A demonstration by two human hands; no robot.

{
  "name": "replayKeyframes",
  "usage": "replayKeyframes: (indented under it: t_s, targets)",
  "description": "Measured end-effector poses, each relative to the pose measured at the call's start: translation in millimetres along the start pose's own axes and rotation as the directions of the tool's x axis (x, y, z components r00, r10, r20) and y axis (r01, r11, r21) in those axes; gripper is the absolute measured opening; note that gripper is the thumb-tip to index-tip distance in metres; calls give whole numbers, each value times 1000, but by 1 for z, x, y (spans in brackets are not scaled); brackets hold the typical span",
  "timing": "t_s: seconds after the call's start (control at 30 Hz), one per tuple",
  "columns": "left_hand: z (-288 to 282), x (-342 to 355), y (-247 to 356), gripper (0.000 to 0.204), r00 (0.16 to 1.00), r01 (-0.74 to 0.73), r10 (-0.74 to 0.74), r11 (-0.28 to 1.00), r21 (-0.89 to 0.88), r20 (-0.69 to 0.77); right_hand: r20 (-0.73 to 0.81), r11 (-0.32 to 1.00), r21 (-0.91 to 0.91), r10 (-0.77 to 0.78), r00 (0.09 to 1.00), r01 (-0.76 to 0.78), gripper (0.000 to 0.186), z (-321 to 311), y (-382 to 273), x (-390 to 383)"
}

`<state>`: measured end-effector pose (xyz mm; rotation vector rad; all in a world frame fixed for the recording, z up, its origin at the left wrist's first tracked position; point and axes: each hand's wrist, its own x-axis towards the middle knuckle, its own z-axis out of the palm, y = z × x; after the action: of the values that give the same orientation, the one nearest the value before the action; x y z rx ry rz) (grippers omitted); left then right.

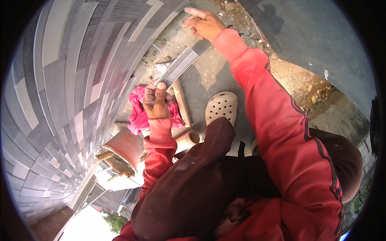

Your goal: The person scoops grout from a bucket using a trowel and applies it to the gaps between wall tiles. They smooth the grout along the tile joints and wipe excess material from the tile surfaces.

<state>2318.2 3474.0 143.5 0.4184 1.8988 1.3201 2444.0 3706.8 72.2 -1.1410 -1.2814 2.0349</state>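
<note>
My left hand (157, 101) is closed on one end of a narrow grey wood-grain tile strip (179, 65), the thumb on its face. The strip slants up and away from me, its far end free in the air. Beyond it, my right hand (206, 25) is stretched forward with nothing in it. Its index finger points left, close to the lower edge of the wall tiles (161, 20), and the other fingers are half bent and apart. I cannot tell whether that fingertip touches the wall.
A tiled wall (76, 80) in mixed greys curves along my left. Beside my left forearm are a pink cloth (138, 114), a wooden bar (181, 102) and an orange bucket (128, 145). My beige clog (222, 107) stands on concrete. A dark panel (317, 36) borders rubble at right.
</note>
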Motion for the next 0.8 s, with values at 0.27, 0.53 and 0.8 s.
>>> replayKeyframes:
  t_s: [0.27,0.53,0.8]
  targets:
    - [-54,-25,4,25,991,23,-9,995,102,-130,322,897,-440,118,939,38,62,41,6,-6]
    - [-64,-22,4,23,986,19,-2,994,103,-165,65,974,-193,131,989,-116,43,68,19,-7]
    - [-62,-11,9,23,989,-17,27,997,73,-144,126,876,-437,-168,978,207,35,58,28,-14]
